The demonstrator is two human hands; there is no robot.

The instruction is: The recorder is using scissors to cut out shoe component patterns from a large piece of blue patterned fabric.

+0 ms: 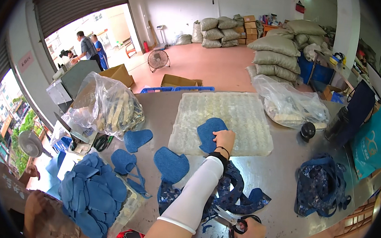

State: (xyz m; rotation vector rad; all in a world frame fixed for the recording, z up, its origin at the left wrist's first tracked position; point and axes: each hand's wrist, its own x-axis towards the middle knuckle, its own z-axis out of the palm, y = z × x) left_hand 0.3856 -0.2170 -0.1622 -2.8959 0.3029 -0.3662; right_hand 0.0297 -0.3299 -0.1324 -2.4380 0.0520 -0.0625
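My left hand (225, 140), its arm in a white sleeve, reaches forward with fingers closed on the right edge of a blue fabric piece (207, 130). That piece lies on a translucent ribbed mat (247, 123). Low on the right, my right hand (254, 233) grips black-handled scissors (239, 228), blades pointing left toward dark patterned fabric strips (248, 203). My left forearm hides part of those strips. More cut blue pieces (172, 164) lie to the left of my arm, one trailing a thin strip.
At left, a heap of blue pieces (92, 191) fills a bin, with another person's hand (36, 205) beside it. A plastic bag (112, 104) stands behind. A dark patterned bundle (320, 185), a clear bag (288, 104) and a black knob-shaped object (307, 130) are on the right.
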